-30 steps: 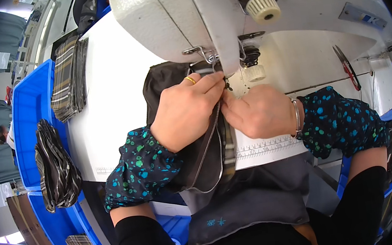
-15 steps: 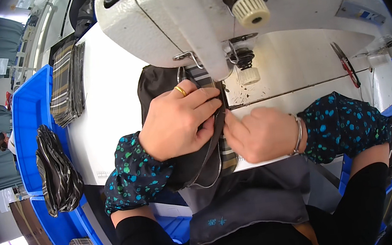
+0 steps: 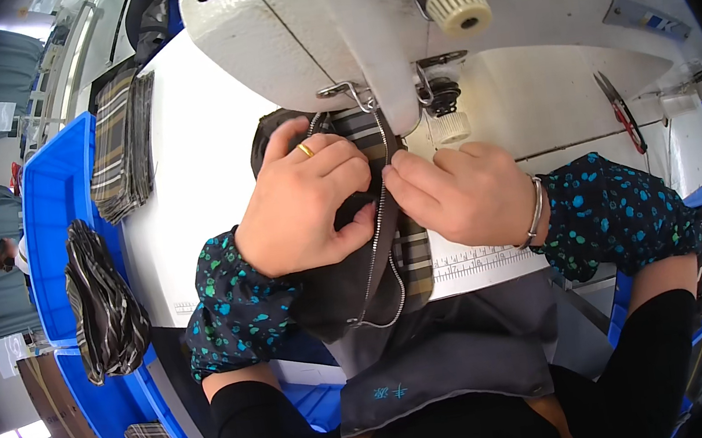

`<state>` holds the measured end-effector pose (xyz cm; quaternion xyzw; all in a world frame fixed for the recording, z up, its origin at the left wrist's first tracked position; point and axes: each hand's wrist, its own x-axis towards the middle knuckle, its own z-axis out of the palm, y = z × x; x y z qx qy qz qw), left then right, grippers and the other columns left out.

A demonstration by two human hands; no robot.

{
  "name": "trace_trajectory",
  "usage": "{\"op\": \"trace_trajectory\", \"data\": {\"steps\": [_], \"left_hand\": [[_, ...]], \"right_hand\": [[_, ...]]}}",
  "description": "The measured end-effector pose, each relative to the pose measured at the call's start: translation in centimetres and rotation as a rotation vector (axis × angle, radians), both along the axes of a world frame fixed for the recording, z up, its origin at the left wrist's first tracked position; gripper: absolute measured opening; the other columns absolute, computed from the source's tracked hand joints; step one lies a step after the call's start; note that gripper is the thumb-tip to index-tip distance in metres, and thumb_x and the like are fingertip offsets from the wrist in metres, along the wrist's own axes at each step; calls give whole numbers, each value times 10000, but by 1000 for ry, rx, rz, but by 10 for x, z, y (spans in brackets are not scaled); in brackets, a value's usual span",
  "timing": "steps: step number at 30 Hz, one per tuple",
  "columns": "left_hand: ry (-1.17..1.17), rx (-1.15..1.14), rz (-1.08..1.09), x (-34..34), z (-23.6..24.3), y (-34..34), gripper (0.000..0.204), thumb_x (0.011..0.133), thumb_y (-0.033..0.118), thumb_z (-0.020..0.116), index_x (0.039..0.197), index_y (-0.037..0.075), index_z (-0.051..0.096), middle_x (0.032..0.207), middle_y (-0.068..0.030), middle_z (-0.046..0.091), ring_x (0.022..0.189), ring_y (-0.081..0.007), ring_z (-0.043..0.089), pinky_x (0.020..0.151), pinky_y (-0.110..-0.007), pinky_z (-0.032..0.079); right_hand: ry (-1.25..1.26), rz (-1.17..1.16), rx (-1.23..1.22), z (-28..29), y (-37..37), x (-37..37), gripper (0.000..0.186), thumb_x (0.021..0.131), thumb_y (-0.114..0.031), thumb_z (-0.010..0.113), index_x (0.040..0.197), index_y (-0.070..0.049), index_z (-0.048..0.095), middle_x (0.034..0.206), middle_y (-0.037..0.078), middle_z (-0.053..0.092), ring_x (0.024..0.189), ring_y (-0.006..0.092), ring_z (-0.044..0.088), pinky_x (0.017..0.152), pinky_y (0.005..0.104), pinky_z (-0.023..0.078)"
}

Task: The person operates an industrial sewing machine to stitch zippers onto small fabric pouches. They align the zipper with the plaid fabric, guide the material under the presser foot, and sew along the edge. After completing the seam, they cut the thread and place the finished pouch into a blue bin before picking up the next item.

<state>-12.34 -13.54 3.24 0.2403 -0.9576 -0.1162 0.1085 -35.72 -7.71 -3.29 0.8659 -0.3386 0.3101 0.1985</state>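
A zipper (image 3: 380, 218) with metal teeth and dark tape runs over dark brown fabric (image 3: 335, 296) and striped plaid fabric (image 3: 417, 268), up to the white sewing machine (image 3: 317, 28). My left hand (image 3: 304, 198) rests on the dark fabric left of the zipper, its fingers loosely bent and the thumb apart from them; nothing shows in its grasp. Close to the machine head, my right hand (image 3: 459, 196) pinches the zipper's right edge between thumb and forefinger. The needle area is hidden behind the machine head.
Red-handled scissors (image 3: 624, 114) lie on the right of the white table. At the left are stacked plaid pieces (image 3: 122, 147), blue bins (image 3: 55, 196) and a dark striped fabric bundle (image 3: 103, 300). Ruler marks (image 3: 481, 266) line the table's front edge. A person (image 3: 10, 255) is far left.
My left hand has moved slightly back and left, its fingers lifting off the zipper and spreading from the thumb. My right hand has shifted up along the zipper, uncovering the ruler marks.
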Motion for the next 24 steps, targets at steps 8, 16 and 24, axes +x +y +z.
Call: {"op": "trace_trajectory", "data": {"steps": [8, 16, 24], "left_hand": [[-31, -129, 45, 6, 8, -1, 301, 806, 192, 757, 568, 129, 583, 621, -4, 594, 731, -236, 642, 1107, -595, 394], [-25, -255, 241, 8, 13, 1, 188, 788, 262, 853, 790, 145, 705, 755, 1, 659, 790, -225, 687, 1126, -572, 378], [5, -305, -6, -10, -21, 28, 367, 718, 120, 833, 1083, 146, 802, 882, 58, 684, 785, -155, 645, 1137, -543, 389]], "right_hand": [[101, 251, 20, -1, 10, 0, 110, 752, -188, 688, 706, -96, 648, 766, 36, 545, 648, 137, 575, 509, 273, 433], [45, 241, 1, -3, 11, -3, 121, 752, -198, 692, 727, -86, 653, 768, 42, 561, 576, 129, 549, 496, 260, 415], [-20, 269, 24, 2, 10, -6, 126, 751, -213, 702, 749, -95, 655, 720, 11, 526, 547, 128, 514, 480, 274, 379]]}}
